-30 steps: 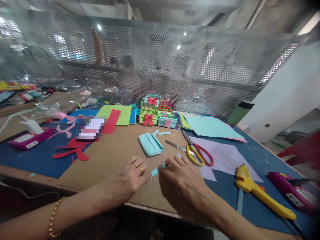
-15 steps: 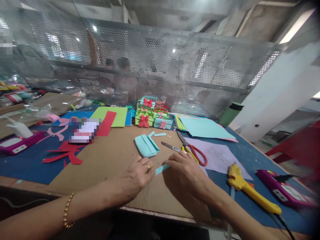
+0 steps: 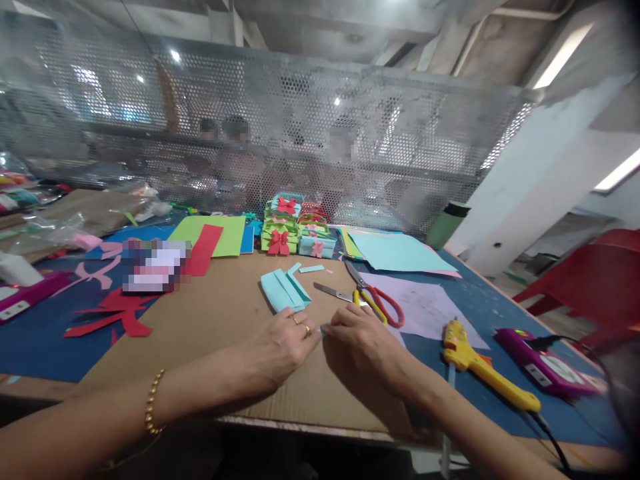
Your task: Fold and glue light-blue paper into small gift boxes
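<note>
A narrow light blue paper strip (image 3: 323, 329) is pinched between my two hands just over the cardboard; most of it is hidden by the fingers. My left hand (image 3: 280, 347), wearing rings and a bead bracelet, is closed on one end. My right hand (image 3: 367, 343) is closed on the other end, fingertips close to the left ones. Just beyond my left hand lies a folded light blue paper piece (image 3: 281, 291), with a small blue paper scrap (image 3: 311, 269) behind it. Scissors with red and yellow handles (image 3: 390, 305) lie beyond my right hand.
Cardboard (image 3: 210, 313) covers the table's middle. A yellow glue gun (image 3: 487, 373) and purple power strip (image 3: 543, 367) lie right. Small decorated paper baskets (image 3: 280, 230) stand at the back, beside coloured sheets (image 3: 400, 252). Red paper cutouts (image 3: 117, 310) and a phone (image 3: 157, 267) lie left.
My hands have come closer together, and less of the blue strip shows between them. The whole view has shifted slightly, with table objects appearing further left.
</note>
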The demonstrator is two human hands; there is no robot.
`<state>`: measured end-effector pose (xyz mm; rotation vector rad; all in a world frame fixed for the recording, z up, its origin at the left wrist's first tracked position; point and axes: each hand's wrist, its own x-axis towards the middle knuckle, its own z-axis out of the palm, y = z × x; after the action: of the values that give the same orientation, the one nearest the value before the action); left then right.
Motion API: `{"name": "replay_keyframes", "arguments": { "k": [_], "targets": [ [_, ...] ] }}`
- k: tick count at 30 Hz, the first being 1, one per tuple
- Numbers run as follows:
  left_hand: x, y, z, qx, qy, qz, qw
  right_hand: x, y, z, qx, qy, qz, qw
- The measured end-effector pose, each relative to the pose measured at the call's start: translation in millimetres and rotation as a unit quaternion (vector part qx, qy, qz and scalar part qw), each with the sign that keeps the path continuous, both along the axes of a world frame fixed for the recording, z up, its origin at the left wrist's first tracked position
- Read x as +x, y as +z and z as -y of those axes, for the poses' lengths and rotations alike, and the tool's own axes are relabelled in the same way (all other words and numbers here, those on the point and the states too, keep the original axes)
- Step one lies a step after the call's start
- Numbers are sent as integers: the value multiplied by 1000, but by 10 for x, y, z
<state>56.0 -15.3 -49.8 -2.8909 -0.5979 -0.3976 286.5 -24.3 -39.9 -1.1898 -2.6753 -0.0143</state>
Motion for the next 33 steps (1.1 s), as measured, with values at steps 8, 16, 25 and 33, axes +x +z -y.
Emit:
{"name": "replay_keyframes", "arguments": {
  "k": [8, 16, 25, 33],
  "targets": [
    [64, -100, -82, -17, -1, 16, 1000, 270, 194, -16, 82, -65, -48, 993],
    [107, -81, -63, -6, 10, 18, 1000, 132, -23, 33, 88, -45, 74, 992],
    [73, -82, -70, -14, 24, 5, 1000, 210, -97, 18, 109, -77, 77, 988],
    [324, 19, -84, 25, 24, -9, 999, 175, -273, -15, 152, -67, 71, 984]
  ]
}}
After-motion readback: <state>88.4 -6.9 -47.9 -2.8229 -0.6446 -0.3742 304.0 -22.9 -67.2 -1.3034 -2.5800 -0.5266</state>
